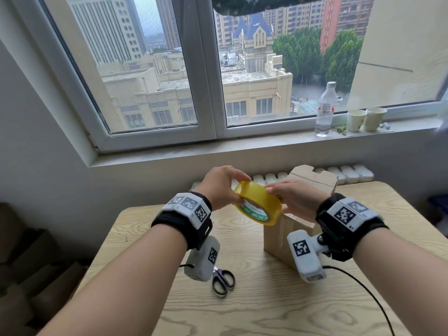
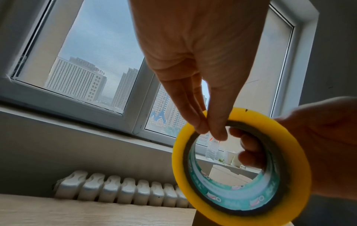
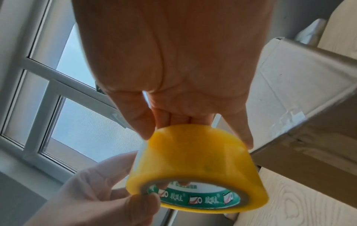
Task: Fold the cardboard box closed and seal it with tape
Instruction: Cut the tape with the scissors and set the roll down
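Note:
A yellow tape roll (image 1: pixel 258 204) with a green-printed core hangs in the air over the table, held by both hands. My left hand (image 1: pixel 231 187) pinches its left rim between thumb and fingers (image 2: pixel 201 122). My right hand (image 1: pixel 288 197) grips the right side, fingers (image 2: pixel 249 149) hooked through the core and thumb on the outer face of the roll (image 3: pixel 197 160). Just behind and below the roll stands the brown cardboard box (image 1: pixel 278 238), a flap (image 1: pixel 312 178) raised on its far side. Old tape marks show on the box (image 3: pixel 299 94). My hands hide its top.
Black-handled scissors (image 1: pixel 223 280) lie on the wooden table (image 1: pixel 266 311), left of the box. A radiator (image 2: pixel 123 191) runs behind the table under the window. On the sill (image 1: pixel 266 139) stand a water bottle (image 1: pixel 324 110) and two paper cups (image 1: pixel 356 120). Stacked cardboard boxes (image 1: pixel 24 263) fill the floor at the left.

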Tool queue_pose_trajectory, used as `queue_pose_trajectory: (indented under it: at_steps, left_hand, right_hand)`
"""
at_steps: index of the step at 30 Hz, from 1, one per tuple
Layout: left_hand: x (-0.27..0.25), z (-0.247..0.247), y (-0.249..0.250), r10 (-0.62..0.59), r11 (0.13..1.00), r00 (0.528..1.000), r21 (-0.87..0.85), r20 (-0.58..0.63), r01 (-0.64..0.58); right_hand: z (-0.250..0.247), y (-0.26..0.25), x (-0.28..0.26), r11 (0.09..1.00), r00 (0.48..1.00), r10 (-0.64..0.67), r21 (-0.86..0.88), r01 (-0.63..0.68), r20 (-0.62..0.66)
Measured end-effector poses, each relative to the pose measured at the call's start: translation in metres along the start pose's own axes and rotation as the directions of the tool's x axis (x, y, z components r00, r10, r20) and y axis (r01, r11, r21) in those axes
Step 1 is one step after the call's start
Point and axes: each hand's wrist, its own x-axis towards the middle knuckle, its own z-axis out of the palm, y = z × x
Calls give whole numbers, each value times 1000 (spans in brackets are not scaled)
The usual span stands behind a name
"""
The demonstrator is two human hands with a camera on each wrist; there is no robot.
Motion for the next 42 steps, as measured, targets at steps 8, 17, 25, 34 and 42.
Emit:
queue_pose_trajectory:
  at_steps: [8,17,25,34,42]
  left_hand:
    - [0,-1,7,7,1000,1000,-1,5,-7]
    - [-7,-4,12,-79,990,997,-115,20,81]
    - [-10,0,14,-121,979,993,-164,13,121]
    - [-3,7,11,-197,980,980,25,-36,198]
    - [-3,8,21,-278,943,955,158,-104,292]
  right_hand:
    - [3,-4,-4,1000,999,-13,0,13,-41]
    - [2,3,-7,989,1000,-26,145,25,2]
    - [-1,1,-1,994,999,-4,107,9,-44]
    - [-3,-4,3,998,996,-52,30,50,70]
    - [15,-13,18,966,974,-205,-184,184,-101]
